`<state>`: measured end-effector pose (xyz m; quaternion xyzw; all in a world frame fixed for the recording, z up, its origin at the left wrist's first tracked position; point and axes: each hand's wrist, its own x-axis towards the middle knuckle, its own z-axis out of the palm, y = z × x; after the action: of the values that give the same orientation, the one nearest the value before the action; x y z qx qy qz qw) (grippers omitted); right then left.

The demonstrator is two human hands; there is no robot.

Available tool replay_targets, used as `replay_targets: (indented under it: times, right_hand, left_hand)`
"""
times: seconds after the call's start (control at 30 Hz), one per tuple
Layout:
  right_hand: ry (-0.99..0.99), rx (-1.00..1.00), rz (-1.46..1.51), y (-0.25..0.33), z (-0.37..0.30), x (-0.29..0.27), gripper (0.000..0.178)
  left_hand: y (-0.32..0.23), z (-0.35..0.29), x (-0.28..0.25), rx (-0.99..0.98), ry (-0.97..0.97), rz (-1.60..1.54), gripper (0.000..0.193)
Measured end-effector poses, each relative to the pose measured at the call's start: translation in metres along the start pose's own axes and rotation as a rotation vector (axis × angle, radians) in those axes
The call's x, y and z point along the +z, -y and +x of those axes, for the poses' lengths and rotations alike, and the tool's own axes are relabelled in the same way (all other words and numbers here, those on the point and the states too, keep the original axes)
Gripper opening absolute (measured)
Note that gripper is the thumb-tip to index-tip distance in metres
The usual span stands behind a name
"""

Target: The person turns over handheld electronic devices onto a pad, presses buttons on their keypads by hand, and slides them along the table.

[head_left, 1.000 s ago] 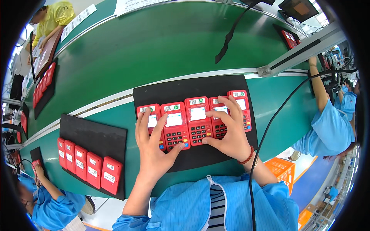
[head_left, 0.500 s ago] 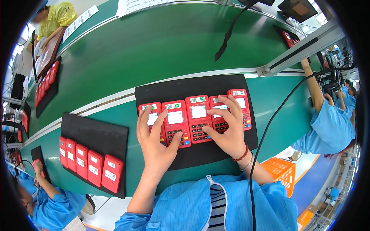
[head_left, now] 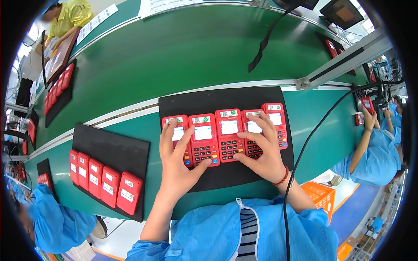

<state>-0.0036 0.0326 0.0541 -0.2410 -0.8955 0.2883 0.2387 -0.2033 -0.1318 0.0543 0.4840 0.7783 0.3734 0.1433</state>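
Several red card payment terminals stand side by side, screens lit and keypads up, on a black mat (head_left: pixel 209 98). My left hand (head_left: pixel 180 172) has its fingers spread over the leftmost terminal (head_left: pixel 177 133) and its neighbour (head_left: pixel 203 133); the thumb touches the neighbour's lower keys. Spread over the right part of the row is my right hand (head_left: pixel 267 158). Its thumb lies at the keypad of the middle terminal (head_left: pixel 229 127), its fingers across the terminal to the right of it (head_left: pixel 253 127). The rightmost terminal (head_left: pixel 275 118) is partly behind those fingers. Neither hand lifts anything.
To the left, a second black mat (head_left: pixel 126 143) carries several red terminals (head_left: pixel 129 193), backs up. A black cable (head_left: pixel 322 124) crosses at my right. Beyond a metal rail lies a green surface (head_left: pixel 174 56). Co-workers sit on both sides; an orange crate (head_left: pixel 320 193) stands at lower right.
My hands stay over the same terminals, with slight finger shifts; my right thumb has moved a little lower. The view has shifted slightly. The co-worker at right now holds up a red terminal.
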Motion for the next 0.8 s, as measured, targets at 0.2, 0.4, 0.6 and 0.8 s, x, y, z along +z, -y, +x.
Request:
replay_targets:
  times: [0.2,0.4,0.6,0.8]
  right_hand:
    - [0.131,-0.003,-0.205,0.015,-0.082,-0.024,0.050]
    - [-0.021,0.054,-0.333,-0.015,-0.060,-0.008,0.065]
    - [-0.045,-0.064,-0.266,-0.074,0.054,-0.007,0.058]
    - [-0.149,-0.078,-0.308,-0.127,0.155,0.030,0.049]
  left_hand:
    - [0.068,-0.013,-0.091,-0.052,-0.420,0.072,0.059]
    - [0.217,-0.053,-0.201,-0.400,-0.551,0.503,0.046]
    - [0.202,-0.050,-0.182,-0.463,-0.371,0.740,0.041]
    - [0.177,-0.055,-0.166,-0.386,-0.377,0.605,0.046]
